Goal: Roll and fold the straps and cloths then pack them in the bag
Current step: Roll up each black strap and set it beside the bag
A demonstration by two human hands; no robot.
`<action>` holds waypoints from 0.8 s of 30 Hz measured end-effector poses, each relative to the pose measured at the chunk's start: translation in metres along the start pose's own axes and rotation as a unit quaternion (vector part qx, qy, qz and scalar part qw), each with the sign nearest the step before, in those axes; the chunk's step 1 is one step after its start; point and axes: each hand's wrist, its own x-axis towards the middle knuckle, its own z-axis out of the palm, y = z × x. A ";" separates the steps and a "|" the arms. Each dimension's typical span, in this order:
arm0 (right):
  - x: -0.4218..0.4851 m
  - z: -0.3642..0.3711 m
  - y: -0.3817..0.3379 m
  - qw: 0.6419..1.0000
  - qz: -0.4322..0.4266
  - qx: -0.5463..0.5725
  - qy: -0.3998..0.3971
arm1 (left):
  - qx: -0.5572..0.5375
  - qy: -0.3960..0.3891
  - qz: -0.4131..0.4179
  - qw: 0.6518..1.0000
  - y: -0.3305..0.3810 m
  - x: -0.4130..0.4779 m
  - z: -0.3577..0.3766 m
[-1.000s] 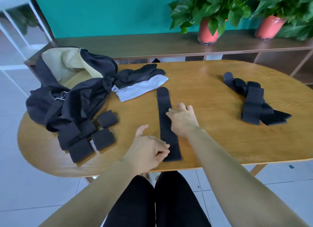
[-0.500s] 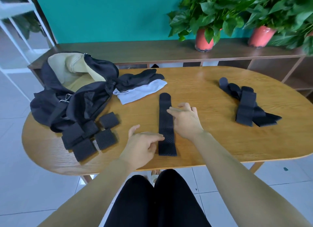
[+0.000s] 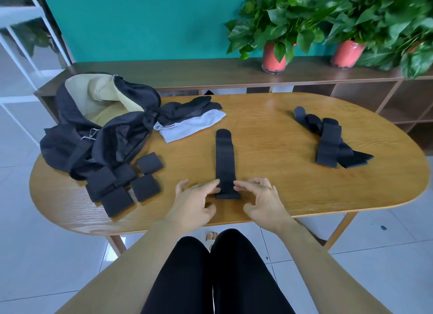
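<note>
Rolled straps (image 3: 126, 184) lie beside the open bag (image 3: 105, 131), unpacked. One strap (image 3: 225, 161) lies flat on the bench (image 3: 269, 131); left hand (image 3: 192, 203) and right hand (image 3: 264, 201), fingers loose and grasping nothing, flank its near end. A tangled pile (image 3: 328, 140) is not yet rolled.

Right of the flat strap (image 3: 225, 163) we have a broad stretch of open bench (image 3: 269, 138) reaching to the strap pile (image 3: 330, 142). Left of the strap, the rolled straps (image 3: 124, 184), bag (image 3: 100, 131) and folded cloths (image 3: 189, 121) crowd in, leaving only a narrow lane beside it.
</note>
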 end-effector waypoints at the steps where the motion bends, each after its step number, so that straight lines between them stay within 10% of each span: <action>1: 0.001 0.002 0.000 1.000 0.001 -0.002 0.003 | -0.005 0.017 -0.006 1.000 0.000 0.002 0.001; 10: 0.027 0.027 -0.007 0.979 0.102 0.047 0.168 | 0.029 0.127 -0.094 0.987 0.019 0.022 0.004; 24: 0.039 0.043 -0.005 0.966 0.141 -0.068 0.207 | 0.013 0.106 -0.107 0.989 0.012 0.038 0.008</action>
